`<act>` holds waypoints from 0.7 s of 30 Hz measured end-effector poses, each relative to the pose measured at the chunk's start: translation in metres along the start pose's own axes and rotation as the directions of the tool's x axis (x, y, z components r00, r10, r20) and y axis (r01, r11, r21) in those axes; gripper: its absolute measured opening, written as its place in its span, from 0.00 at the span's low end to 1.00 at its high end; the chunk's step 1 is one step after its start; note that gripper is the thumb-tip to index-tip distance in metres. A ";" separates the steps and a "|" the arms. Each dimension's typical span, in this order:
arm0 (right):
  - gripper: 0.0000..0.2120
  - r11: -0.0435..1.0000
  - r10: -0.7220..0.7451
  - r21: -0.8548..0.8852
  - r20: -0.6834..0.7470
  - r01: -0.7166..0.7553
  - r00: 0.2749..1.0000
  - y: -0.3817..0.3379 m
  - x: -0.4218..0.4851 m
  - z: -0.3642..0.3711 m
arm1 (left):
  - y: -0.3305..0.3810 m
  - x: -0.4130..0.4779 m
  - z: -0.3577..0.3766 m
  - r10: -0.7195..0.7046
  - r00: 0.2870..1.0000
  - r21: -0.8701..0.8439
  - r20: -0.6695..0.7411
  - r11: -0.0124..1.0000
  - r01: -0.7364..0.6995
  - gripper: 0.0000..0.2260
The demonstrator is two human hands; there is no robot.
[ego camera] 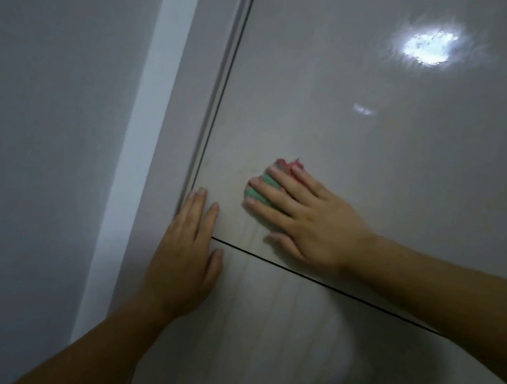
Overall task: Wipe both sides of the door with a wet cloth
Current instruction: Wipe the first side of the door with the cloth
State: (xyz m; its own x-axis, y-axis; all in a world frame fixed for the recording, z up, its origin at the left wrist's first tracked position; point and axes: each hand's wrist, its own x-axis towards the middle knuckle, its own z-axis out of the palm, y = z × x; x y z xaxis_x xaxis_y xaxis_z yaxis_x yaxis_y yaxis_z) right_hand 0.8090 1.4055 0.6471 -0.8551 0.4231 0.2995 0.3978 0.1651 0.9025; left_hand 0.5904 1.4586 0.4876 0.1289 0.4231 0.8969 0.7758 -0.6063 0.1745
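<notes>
The glossy door (373, 173) fills my view, stiff and slick, so it should take firm pressure. My left hand (184, 247) lies flat at lower centre, fingers straight, bracing by the door's edge. My right hand (311, 223) presses spread, straight fingers (284, 184) over the soft, bunched cloth (253, 195) mid-frame; palming its middle seems best.

Indoor room, probably a home, can't pin it tighter; glossy pale door (376, 142) with a thin dark groove (300, 274) across it; flat matching frame (189, 107) alongside; plain painted wall (51, 108) left of that; dim light, one lamp glare (428, 49) reflected on the panel.
</notes>
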 end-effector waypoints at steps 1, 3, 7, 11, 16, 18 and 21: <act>0.29 1.000 0.024 -0.015 -0.004 -0.024 1.000 0.006 0.016 -0.001 | -0.001 -0.005 0.000 -0.013 1.000 -0.008 0.008 1.000 0.013 0.31; 0.30 0.988 0.153 -0.015 -0.041 -0.154 0.987 0.016 0.057 -0.005 | -0.002 -0.016 0.000 -0.033 0.999 -0.024 0.019 0.999 0.034 0.31; 0.31 0.970 0.244 0.003 -0.037 -0.244 0.969 -0.009 0.087 0.000 | -0.005 -0.037 0.000 -0.052 0.998 -0.098 0.040 0.994 0.056 0.31; 0.29 1.000 -0.027 0.012 -0.014 0.027 1.000 -0.040 0.051 0.010 | -0.007 -0.049 -0.004 -0.034 0.998 -0.167 0.061 0.985 0.044 0.30; 0.29 0.994 0.111 0.003 -0.032 -0.111 0.993 -0.034 0.084 0.009 | -0.006 -0.048 -0.008 -0.076 0.996 -0.210 0.045 0.974 0.084 0.29; 0.30 0.989 0.149 0.005 -0.029 -0.149 0.988 -0.042 0.087 0.012 | -0.005 -0.047 -0.009 -0.107 0.993 -0.236 0.053 0.965 0.117 0.30; 0.30 1.000 0.001 0.018 0.003 -0.001 1.000 -0.054 0.069 0.019 | -0.004 -0.047 -0.011 -0.118 0.991 -0.238 0.058 0.963 0.128 0.29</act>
State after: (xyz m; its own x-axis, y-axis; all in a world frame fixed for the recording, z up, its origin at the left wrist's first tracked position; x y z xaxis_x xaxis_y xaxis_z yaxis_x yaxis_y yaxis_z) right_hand 0.7350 1.4423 0.6127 -0.8536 0.4259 0.2999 0.4049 0.1805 0.8963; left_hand 0.5749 1.4334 0.4491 0.0720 0.5296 0.8452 0.6163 -0.6899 0.3798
